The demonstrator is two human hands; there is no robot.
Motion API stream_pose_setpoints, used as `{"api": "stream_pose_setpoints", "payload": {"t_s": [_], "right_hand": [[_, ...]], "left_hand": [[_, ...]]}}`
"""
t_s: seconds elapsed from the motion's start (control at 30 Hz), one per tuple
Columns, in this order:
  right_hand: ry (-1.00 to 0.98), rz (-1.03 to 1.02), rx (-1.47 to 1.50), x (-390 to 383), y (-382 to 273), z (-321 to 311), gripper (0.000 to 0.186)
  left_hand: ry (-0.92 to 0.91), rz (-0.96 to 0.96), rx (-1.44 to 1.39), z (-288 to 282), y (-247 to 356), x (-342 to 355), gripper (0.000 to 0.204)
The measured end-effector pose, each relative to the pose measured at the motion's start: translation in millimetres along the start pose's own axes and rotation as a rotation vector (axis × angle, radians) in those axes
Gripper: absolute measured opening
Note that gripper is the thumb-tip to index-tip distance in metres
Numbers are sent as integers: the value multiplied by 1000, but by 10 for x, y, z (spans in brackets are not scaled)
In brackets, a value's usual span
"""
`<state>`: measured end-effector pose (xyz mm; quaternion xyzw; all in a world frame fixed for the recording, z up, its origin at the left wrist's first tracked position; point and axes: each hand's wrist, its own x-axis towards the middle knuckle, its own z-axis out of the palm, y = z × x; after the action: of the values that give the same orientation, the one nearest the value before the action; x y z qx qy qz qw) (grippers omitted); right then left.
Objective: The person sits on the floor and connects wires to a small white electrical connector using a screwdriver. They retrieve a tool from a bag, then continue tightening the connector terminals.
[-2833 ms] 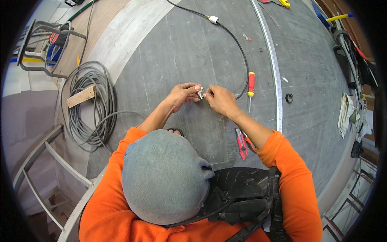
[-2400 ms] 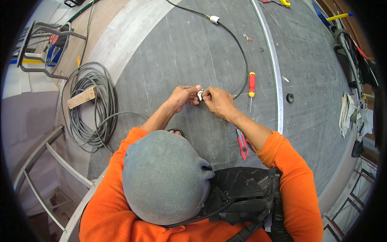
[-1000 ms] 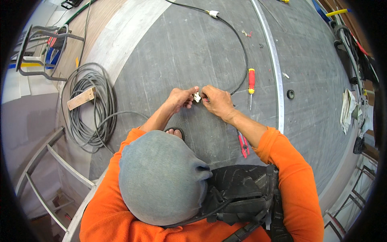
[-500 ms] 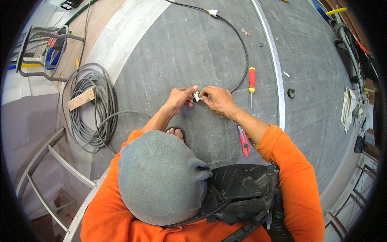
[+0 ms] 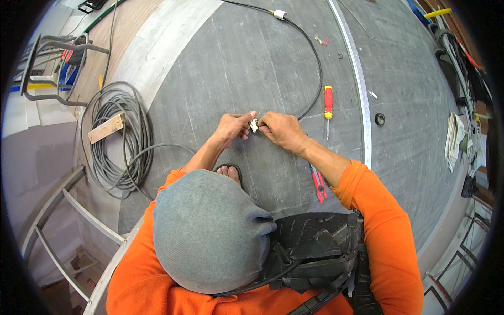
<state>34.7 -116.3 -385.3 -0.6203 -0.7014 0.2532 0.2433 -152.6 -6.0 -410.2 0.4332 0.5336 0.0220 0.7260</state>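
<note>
Between your 2 hands, a small white fitting is held above the grey floor, its long axis running roughly toward and away from you; which end is its front is too small to tell. Your left hand has its grip clamped on the fitting; your right hand bunches its fingertips at the fitting's right side, whether clamped on anything cannot be told. A black cable curves behind that hand, near a red-and-yellow screwdriver. Since 2.8 seconds ago, fitting and hands have shifted left, away from the screwdriver.
</note>
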Motion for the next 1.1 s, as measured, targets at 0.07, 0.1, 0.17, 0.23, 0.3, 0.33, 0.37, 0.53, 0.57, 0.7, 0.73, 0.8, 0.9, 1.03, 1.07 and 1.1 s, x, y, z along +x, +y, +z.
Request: {"api": "stream_pose_setpoints", "payload": {"t_s": [0.07, 0.1, 0.17, 0.23, 0.3, 0.33, 0.37, 0.53, 0.57, 0.7, 0.73, 0.8, 0.9, 1.03, 1.07, 1.1], "right_hand": [[39, -98, -90, -12, 15, 9, 18], [45, -113, -110, -24, 25, 8, 18], [57, -149, -148, -43, 45, 14, 18], [76, -99, -124, -46, 45, 44, 18], [80, -73, -100, -52, 41, 66, 18], [77, -70, -91, -59, 42, 68, 18], [73, -67, -82, -65, 44, 69, 18], [76, -54, -3, -68, 67, 43, 18], [80, -33, 45, -70, 66, 37, 18], [45, -38, 59, -58, 57, -22, 18], [24, -21, 63, -47, 35, -35, 18], [9, -21, 40, -8, -4, -57, 17], [23, -39, -26, 10, -2, -64, 17], [31, -32, -39, 25, 0, -56, 17], [32, -32, -37, 17, 2, -55, 17], [35, -40, -43, 5, 2, -54, 17]], "left_hand": [[0, -33, 39, -3, 46, -24, 45], [22, -50, 50, 17, 62, -37, 44], [68, -83, 73, 67, 109, -91, 42], [51, -90, 19, 69, 89, -80, 41], [40, -87, -40, 62, 49, -75, 40], [35, -80, -72, 70, 32, -78, 40], [30, -73, -104, 78, 22, -80, 40], [-39, -97, -188, 57, -93, -11, 42], [-48, -91, -199, 50, -95, -11, 42], [-68, -40, -155, 36, -47, -19, 44], [-63, -29, -147, 28, -32, -18, 45], [-44, -11, -111, 16, -2, -11, 47], [-24, -14, -38, 35, 65, -23, 49], [-11, -30, -27, 68, 72, -39, 51], [-6, -24, -38, 86, 61, -43, 52], [-9, -11, -59, 88, 61, -40, 51]]}}
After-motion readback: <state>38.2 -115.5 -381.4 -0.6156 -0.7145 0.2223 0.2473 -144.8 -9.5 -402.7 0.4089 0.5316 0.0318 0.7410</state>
